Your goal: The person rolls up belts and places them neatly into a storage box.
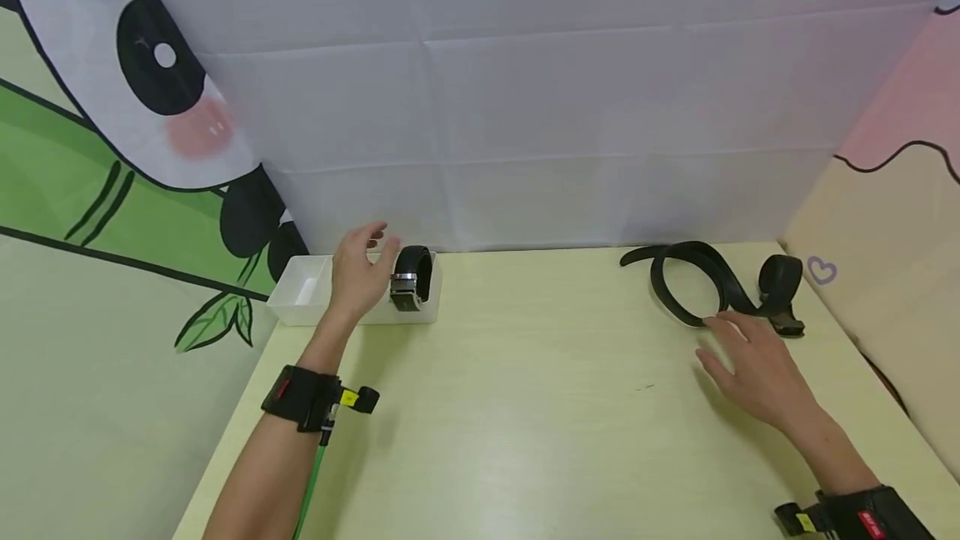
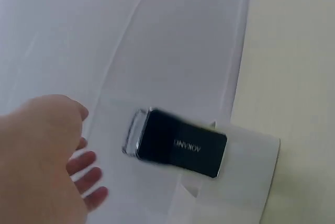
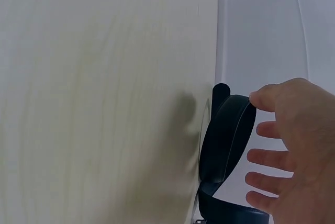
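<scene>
My left hand (image 1: 358, 275) is over a white tray (image 1: 302, 286) at the back left, its fingers loosely bent and holding nothing. Just right of it, a rolled black belt (image 1: 424, 267) stands in the tray's right end. Lettering shows on that belt's dark buckle (image 2: 183, 144) in the left wrist view. At the back right, a second black belt (image 1: 681, 250) lies in loose loops on the table. My right hand (image 1: 761, 369) is at the near side of those loops, fingers spread and gripping nothing; whether a fingertip touches the belt I cannot tell.
The pale wooden table (image 1: 540, 407) reaches back to a light cloth backdrop (image 1: 540, 107). Printed cloth (image 1: 900, 273) borders the right side. A green cable (image 1: 309, 490) runs from the left wrist camera along the forearm.
</scene>
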Tool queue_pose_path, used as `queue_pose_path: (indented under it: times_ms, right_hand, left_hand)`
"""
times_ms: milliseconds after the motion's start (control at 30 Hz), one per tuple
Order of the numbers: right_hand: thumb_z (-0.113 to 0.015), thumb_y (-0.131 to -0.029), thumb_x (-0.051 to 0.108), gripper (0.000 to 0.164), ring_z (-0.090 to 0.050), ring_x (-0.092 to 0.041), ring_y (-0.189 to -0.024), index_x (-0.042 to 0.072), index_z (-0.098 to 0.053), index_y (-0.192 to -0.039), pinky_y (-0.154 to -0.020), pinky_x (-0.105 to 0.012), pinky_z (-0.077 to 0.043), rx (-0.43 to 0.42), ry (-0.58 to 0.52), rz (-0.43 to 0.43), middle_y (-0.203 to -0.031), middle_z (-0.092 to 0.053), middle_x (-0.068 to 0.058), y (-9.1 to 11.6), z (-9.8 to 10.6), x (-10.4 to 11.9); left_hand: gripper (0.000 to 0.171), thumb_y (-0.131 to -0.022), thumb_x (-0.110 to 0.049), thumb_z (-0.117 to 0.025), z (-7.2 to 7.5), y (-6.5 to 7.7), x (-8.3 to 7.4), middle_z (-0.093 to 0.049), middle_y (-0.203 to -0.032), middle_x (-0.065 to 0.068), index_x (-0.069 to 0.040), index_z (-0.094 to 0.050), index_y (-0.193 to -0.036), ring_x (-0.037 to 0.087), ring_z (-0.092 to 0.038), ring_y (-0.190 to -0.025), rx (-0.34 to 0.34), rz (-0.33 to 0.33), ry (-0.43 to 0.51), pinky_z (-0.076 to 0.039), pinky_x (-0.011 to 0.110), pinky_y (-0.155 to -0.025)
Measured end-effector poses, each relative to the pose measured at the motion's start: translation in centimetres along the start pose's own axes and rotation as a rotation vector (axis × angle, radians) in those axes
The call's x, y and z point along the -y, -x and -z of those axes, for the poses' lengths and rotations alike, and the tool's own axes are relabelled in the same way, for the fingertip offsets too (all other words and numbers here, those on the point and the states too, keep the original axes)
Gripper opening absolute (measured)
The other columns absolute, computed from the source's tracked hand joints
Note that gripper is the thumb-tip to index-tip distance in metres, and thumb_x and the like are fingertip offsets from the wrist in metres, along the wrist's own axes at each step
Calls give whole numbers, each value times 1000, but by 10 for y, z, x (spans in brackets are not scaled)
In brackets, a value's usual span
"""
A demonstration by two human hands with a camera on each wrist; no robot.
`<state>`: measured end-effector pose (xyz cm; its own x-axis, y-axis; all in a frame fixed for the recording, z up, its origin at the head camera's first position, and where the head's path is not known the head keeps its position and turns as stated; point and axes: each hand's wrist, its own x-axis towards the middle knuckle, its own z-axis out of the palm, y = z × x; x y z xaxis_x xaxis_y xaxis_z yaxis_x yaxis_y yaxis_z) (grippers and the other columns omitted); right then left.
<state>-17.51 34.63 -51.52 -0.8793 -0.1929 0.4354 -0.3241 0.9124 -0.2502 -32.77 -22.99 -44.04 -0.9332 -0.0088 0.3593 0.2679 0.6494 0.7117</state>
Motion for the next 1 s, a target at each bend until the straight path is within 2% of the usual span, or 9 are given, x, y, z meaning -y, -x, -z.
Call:
queue_pose_path:
  times_ms: [100, 167, 267, 367, 567, 733, 800, 867, 1000]
  right_hand:
    - [-87, -90, 10, 47, -59, -60, -129, -6, -71, -132, -106, -76, -45, -62, -10, -5, -137, -67, -35, 4, 5, -10]
    - [-86, -89, 7, 45, -59, -60, -127, -8, -72, -129, -105, -76, -45, -108, -25, -17, -135, -67, -36, 4, 8, -17]
    - [-82, -91, 4, 42, -57, -62, -126, -12, -71, -128, -103, -76, -43, -169, -60, -68, -134, -66, -38, 3, 13, -26]
    - [-77, -96, 4, 42, -53, -65, -127, -15, -67, -131, -103, -78, -41, -203, -104, -172, -138, -61, -41, 1, 19, -36]
    - [-66, -108, 18, 59, -50, -66, -135, -22, -51, -150, -107, -80, -39, -163, -192, -438, -149, -52, -49, -8, 30, -58]
    - [-59, -115, 30, 70, -55, -65, -138, -20, -42, -160, -110, -74, -47, -84, -284, -586, -153, -52, -48, -21, 32, -74]
    - [-56, -116, 37, 74, -56, -64, -142, -17, -39, -164, -105, -63, -55, -50, -333, -648, -157, -52, -46, -25, 31, -78]
    - [-55, -117, 42, 77, -57, -60, -144, -14, -38, -166, -99, -42, -59, -35, -380, -708, -160, -53, -43, -29, 29, -82]
    - [-54, -116, 45, 74, -68, -40, -127, -10, -46, -165, -76, -11, -48, -52, -457, -782, -156, -58, -38, -31, 27, -87]
  left_hand:
    - [44, -111, -24, -68, -11, 17, -23, -66, -146, 27, -1, -69, -148, 50, -60, -138, -77, -199, -29, -47, 67, -116]
    - [41, -108, -20, -72, -24, 30, -40, -68, -144, 26, -1, -72, -144, 49, -62, -137, -77, -319, -43, -50, 67, -115]
    - [38, -106, -19, -74, -55, 45, -63, -71, -140, 23, -1, -74, -140, 47, -66, -133, -16, -475, -74, -53, 66, -112]
    - [36, -107, -20, -74, -96, 54, -82, -73, -139, 19, -4, -75, -139, 41, -69, -134, 102, -583, -98, -55, 62, -115]
    - [34, -112, -24, -70, -192, 60, -114, -74, -143, 14, -9, -73, -143, 33, -71, -136, 341, -673, -136, -59, 51, -115]
    - [36, -115, -27, -66, -260, 58, -149, -74, -147, 10, -10, -71, -146, 27, -70, -140, 417, -786, -273, -57, 42, -119]
    - [37, -116, -29, -66, -281, 58, -164, -73, -148, 6, -12, -70, -148, 23, -69, -142, 422, -823, -350, -55, 38, -122]
    - [41, -117, -33, -64, -299, 59, -178, -70, -154, 2, -15, -66, -154, 19, -64, -149, 436, -849, -454, -50, 36, -127]
    - [54, -119, -43, -58, -324, 66, -198, -58, -170, -6, -23, -51, -169, 15, -44, -168, 530, -876, -667, -36, 41, -139]
